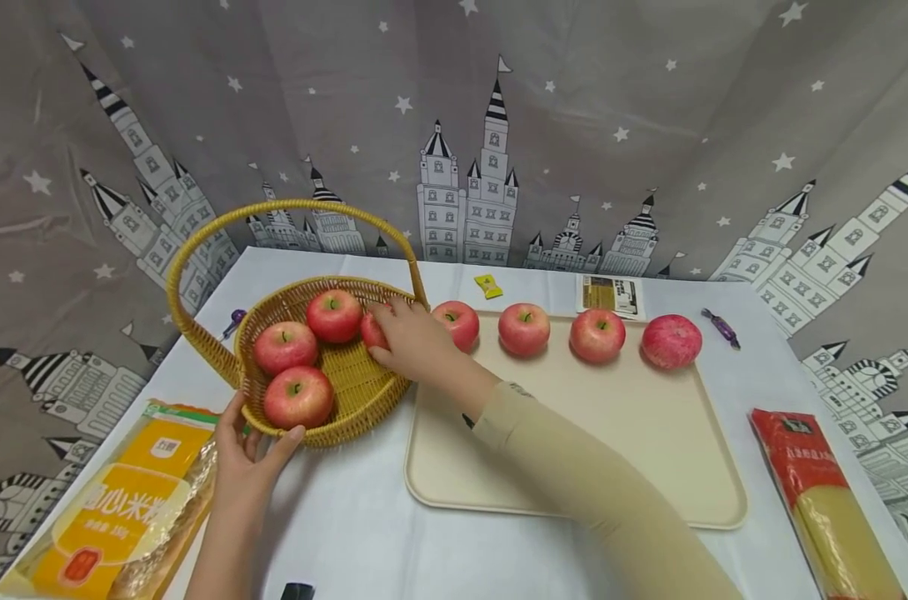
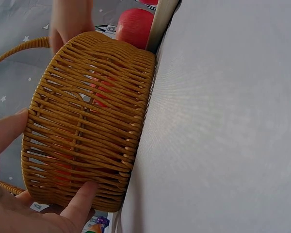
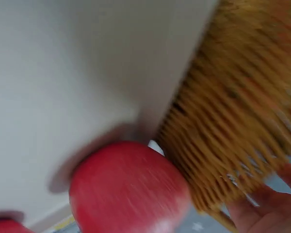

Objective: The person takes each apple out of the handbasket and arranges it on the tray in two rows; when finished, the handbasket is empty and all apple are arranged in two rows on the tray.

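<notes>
My left hand (image 1: 246, 446) grips the near left rim of a yellow wicker basket (image 1: 364, 429), fingers spread along its woven side (image 2: 87, 126) in the left wrist view. Inside stand three red apples, among them the nearest apple (image 1: 299, 397) and the back apple (image 1: 334, 316). My right hand (image 1: 416, 342) reaches over the basket's right rim and holds another apple (image 1: 374, 332), mostly hidden under its fingers. In the right wrist view, the basket's wall and part of that hand (image 3: 269, 211) show, with a tray apple (image 3: 128, 189) close beside the basket.
A beige tray (image 1: 574, 450) bears several apples along its far edge, such as the middle apple (image 1: 524, 329). Around it lie a yellow candy (image 1: 488, 286), a purple candy (image 1: 720, 328), a flat packet (image 1: 611, 296) and a red-and-yellow bag (image 1: 829, 500). A yellow food bag (image 1: 124, 508) lies left.
</notes>
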Available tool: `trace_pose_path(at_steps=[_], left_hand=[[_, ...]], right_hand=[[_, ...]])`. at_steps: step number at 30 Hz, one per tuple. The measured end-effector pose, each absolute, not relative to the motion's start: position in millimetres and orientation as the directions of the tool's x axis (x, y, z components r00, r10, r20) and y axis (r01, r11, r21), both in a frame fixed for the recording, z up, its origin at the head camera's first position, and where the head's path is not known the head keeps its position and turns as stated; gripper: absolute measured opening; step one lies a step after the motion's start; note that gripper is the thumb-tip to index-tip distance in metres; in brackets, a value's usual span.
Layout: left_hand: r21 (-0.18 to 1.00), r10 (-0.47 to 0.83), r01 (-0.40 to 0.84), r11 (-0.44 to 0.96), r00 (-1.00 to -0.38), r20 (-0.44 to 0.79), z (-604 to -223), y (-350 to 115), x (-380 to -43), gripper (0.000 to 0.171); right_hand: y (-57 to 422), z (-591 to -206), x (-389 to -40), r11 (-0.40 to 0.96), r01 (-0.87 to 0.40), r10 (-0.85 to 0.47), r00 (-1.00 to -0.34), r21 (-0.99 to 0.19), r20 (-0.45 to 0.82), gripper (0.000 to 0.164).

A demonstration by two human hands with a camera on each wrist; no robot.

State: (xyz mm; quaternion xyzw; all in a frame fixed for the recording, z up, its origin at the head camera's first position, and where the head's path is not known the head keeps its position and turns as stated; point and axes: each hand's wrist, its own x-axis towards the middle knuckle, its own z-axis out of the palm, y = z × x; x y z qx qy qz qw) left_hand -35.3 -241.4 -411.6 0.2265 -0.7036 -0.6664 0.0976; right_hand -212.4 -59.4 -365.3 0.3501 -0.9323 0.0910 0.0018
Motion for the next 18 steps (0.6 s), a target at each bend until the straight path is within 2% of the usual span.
trace_pose_path(at_steps=[4, 8, 13, 18], left_hand=[[0.983, -0.446, -0.181, 0.013, -0.881, -0.157, -411.1, -242.6, -34.5, 0.094], [0.983, -0.452, -0.182, 0.009, -0.878, -0.158, -411.6, -243.9, -34.8, 0.093], [0.98, -0.454, -0.198, 0.006, -0.874, -0.173, -411.9, -244.3, -35.1, 0.093], [0.982, -0.446, -0.19, 0.003, -0.879, -0.168, -411.3, -243.0, -34.1, 0.094]], right_hand=[[-79.5, -375.0, -225.4, 0.79, -0.609, -0.611, -0.792, -0.066, -0.001, 0.066], [-86.2, -376.4, -231.1, 0.786, -0.615, -0.616, -0.788, -0.064, 0.015, 0.061], [-69.0, -368.0, -221.7, 0.705, -0.683, -0.671, -0.729, -0.189, 0.133, 0.063], [-11.4, -339.2, -193.8, 0.594, -0.716, -0.65, -0.696, -0.366, 0.305, 0.066]])
